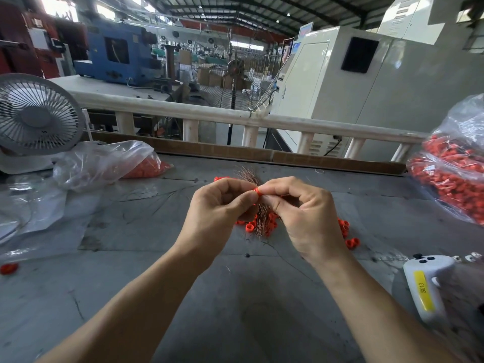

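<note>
The grey table [157,258] carries everything. There are two clear bags of red parts: a full one [455,179] at the far right edge and a slacker one [104,163] at the back left, beside the one desk fan [39,116]. One white controller [427,286] lies near the right forearm.

The left hand [220,208] and the right hand [303,213] meet fingertip to fingertip over the middle of the table, both curled, both pinching the same red cap [257,191] from opposite sides. Neither is nearer to it than the other.

Directly beneath them lies one copper wire bundle [262,216], its long axis running away from the person, flared at the far end. The next strand is therefore straight down and slightly forward of the cap. Whether a wire is already threaded through the cap cannot be told, since the fingers cover it.

The loose caps [352,242] scatter around the bundle, perhaps a dozen, partly hidden by the hands. One stray cap [9,268] sits well apart at the left edge.
</note>
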`<move>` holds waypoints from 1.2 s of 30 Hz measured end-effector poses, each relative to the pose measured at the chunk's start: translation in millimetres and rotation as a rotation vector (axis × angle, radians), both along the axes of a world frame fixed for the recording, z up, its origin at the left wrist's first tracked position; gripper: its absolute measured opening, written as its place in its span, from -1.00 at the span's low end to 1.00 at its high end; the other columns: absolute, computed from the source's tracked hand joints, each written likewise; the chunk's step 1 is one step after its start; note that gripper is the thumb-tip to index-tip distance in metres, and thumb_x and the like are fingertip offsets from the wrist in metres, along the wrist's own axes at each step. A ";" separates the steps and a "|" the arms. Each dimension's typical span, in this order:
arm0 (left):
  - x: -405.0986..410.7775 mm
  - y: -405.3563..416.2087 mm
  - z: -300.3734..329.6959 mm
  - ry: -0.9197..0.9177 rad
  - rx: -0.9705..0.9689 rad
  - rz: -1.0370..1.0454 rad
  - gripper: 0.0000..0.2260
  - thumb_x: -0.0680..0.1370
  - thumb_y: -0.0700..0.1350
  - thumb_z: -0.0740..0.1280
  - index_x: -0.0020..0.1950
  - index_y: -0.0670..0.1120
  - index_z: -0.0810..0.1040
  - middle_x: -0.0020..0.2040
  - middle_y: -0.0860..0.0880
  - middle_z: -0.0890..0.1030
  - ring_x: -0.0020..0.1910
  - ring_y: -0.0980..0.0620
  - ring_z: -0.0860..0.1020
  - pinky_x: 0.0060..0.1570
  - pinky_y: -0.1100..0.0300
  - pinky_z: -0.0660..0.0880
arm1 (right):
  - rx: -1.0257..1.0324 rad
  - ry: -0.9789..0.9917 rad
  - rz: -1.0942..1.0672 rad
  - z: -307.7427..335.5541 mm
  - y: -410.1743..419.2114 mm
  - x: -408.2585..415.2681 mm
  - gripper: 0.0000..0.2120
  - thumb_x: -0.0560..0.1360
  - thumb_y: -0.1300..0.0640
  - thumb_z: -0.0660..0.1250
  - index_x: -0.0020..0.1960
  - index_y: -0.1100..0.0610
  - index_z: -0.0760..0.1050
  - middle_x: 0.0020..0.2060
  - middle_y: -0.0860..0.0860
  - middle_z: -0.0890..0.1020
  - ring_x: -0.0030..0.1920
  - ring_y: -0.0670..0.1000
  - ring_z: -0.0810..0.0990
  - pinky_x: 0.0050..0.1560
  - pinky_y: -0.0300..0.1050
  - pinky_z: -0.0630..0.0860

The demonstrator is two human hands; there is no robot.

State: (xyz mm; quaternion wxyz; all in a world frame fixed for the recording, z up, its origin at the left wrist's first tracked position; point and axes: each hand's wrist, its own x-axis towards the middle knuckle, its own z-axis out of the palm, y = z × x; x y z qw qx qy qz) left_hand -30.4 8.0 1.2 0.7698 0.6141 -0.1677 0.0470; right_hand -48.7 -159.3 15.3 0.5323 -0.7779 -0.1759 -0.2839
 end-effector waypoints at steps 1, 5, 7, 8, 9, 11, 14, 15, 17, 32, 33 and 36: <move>-0.3 0.1 0.4 0.005 -0.004 -0.006 -0.90 0.54 -0.24 0.44 0.04 -0.20 0.68 -0.16 -0.18 0.71 -0.21 -0.05 0.66 -0.10 0.13 0.65 | -0.006 -0.002 -0.003 0.3 0.6 -0.3 -0.89 0.49 0.30 0.52 -0.04 0.12 0.74 -0.09 -0.07 0.75 0.01 -0.03 0.72 0.08 -0.11 0.64; -0.9 0.6 1.3 0.059 -0.026 -0.024 -0.88 0.57 -0.23 0.42 0.06 -0.23 0.68 -0.17 -0.19 0.69 -0.18 -0.07 0.64 -0.03 0.03 0.65 | -0.051 -0.014 -0.020 0.6 1.7 -2.0 -0.89 0.50 0.27 0.52 -0.01 0.12 0.75 -0.07 -0.08 0.74 0.02 -0.04 0.71 0.07 -0.15 0.62; -1.2 1.2 2.1 0.112 -0.051 -0.059 -0.85 0.58 -0.21 0.40 0.09 -0.26 0.66 -0.15 -0.23 0.66 -0.15 -0.10 0.62 0.02 -0.06 0.62 | -0.146 -0.055 -0.053 1.5 1.8 -3.3 -0.88 0.51 0.23 0.53 0.03 0.10 0.73 -0.06 -0.11 0.72 0.02 -0.07 0.69 0.04 -0.22 0.59; -1.4 1.5 2.4 0.149 -0.077 -0.081 -0.83 0.58 -0.21 0.40 0.11 -0.27 0.65 -0.13 -0.25 0.64 -0.14 -0.11 0.61 0.04 -0.07 0.61 | -0.209 -0.080 -0.077 1.3 2.9 -4.2 -0.86 0.50 0.20 0.53 0.06 0.08 0.73 -0.05 -0.12 0.71 0.02 -0.09 0.68 0.03 -0.24 0.58; -1.6 1.4 2.6 0.192 -0.110 -0.105 -0.81 0.59 -0.20 0.39 0.13 -0.29 0.64 -0.11 -0.25 0.63 -0.12 -0.12 0.61 0.05 -0.06 0.60 | -0.259 -0.092 -0.099 0.5 4.8 -4.6 -0.83 0.50 0.17 0.55 0.08 0.07 0.71 -0.05 -0.13 0.69 0.01 -0.11 0.66 0.02 -0.24 0.57; -1.8 0.5 1.8 0.283 -0.179 -0.152 -0.75 0.60 -0.19 0.38 0.19 -0.33 0.60 -0.04 -0.25 0.62 -0.07 -0.14 0.59 0.05 -0.02 0.58 | -0.309 -0.089 -0.146 -2.2 10.6 -5.3 -0.80 0.48 0.13 0.57 0.09 0.04 0.68 -0.06 -0.15 0.67 -0.03 -0.11 0.64 0.00 -0.15 0.57; -2.8 -2.8 1.1 0.373 -0.229 -0.200 -0.73 0.61 -0.19 0.36 0.20 -0.36 0.56 0.02 -0.26 0.56 0.00 -0.17 0.53 0.03 0.02 0.53 | -0.341 -0.132 -0.227 -5.1 18.0 -5.5 -0.84 0.48 0.18 0.55 0.04 0.07 0.65 -0.09 -0.11 0.65 -0.03 -0.04 0.64 0.00 0.02 0.59; -2.9 -3.5 1.4 0.390 -0.237 -0.216 -0.78 0.61 -0.19 0.35 0.17 -0.32 0.57 0.02 -0.26 0.53 0.00 -0.17 0.51 0.01 0.03 0.53 | -0.352 -0.155 -0.250 -5.0 18.9 -5.5 -0.85 0.48 0.22 0.54 0.02 0.09 0.65 -0.09 -0.09 0.65 -0.03 -0.03 0.63 0.00 0.04 0.59; -2.9 -3.7 2.2 0.417 -0.246 -0.249 -0.85 0.61 -0.18 0.34 0.12 -0.24 0.57 0.00 -0.24 0.50 -0.03 -0.14 0.51 0.00 0.05 0.53 | -0.370 -0.187 -0.281 -4.0 19.3 -6.2 -0.86 0.47 0.26 0.53 -0.01 0.11 0.66 -0.10 -0.08 0.65 -0.02 -0.02 0.62 -0.01 0.03 0.58; -1.6 -0.1 2.0 0.399 -0.248 -0.279 -0.72 0.51 -0.13 0.41 0.15 -0.27 0.59 -0.09 -0.21 0.53 -0.13 -0.07 0.55 -0.05 0.08 0.57 | -0.417 -0.129 -0.245 1.0 17.3 -10.8 -0.84 0.50 0.19 0.52 0.04 0.05 0.62 -0.07 -0.15 0.61 -0.05 -0.13 0.57 -0.05 -0.11 0.57; -1.7 -0.3 2.2 0.397 -0.245 -0.272 -0.71 0.51 -0.13 0.41 0.16 -0.28 0.59 -0.10 -0.20 0.54 -0.14 -0.06 0.56 -0.07 0.09 0.58 | -0.417 -0.128 -0.243 1.0 17.2 -10.7 -0.84 0.50 0.18 0.52 0.04 0.06 0.62 -0.07 -0.15 0.62 -0.05 -0.13 0.57 -0.05 -0.10 0.57; -2.1 -0.6 2.7 0.389 -0.224 -0.250 -0.79 0.59 -0.18 0.37 0.12 -0.30 0.63 -0.14 -0.18 0.55 -0.17 -0.03 0.56 -0.08 0.11 0.56 | -0.423 -0.124 -0.249 0.8 16.8 -9.7 -0.86 0.51 0.19 0.51 0.04 0.06 0.63 -0.07 -0.14 0.62 -0.05 -0.10 0.58 -0.03 -0.04 0.58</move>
